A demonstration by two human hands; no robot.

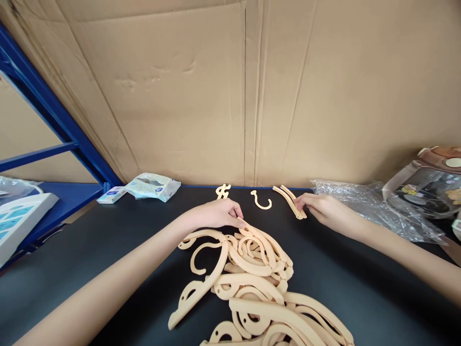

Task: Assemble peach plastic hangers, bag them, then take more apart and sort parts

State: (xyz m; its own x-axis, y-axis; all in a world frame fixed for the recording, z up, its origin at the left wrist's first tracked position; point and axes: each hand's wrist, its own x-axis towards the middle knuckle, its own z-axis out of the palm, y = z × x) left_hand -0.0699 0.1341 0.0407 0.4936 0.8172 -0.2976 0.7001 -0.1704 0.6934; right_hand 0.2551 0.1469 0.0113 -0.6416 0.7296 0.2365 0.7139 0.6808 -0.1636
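Observation:
My left hand [216, 213] is closed, thumb and fingertips pinching the far tip of a beige plastic folding hanger [268, 235] at the top of the heap. Folded hangers [252, 283] lie tangled in that heap, reaching down to the bottom of the view; one with its hook [197, 259] showing spreads to the left. Farther right, my right hand [320, 209] has its fingers closed at the near end of slim curved hanger arms [288, 202], which lie side by side. Between the hands, beyond the heap, a loose hanger hook [264, 204] rests on the black tabletop [144, 221].
Small beige hook pieces [223, 191] lie near the back edge. At back left are a blue-white soft packet [154, 186] and a small box [111, 194]. Clear plastic wrap [374, 206] and a transparent bottle [425, 187] stand right. Cardboard [201, 96] walls the back; a blue frame [54, 105] rises left.

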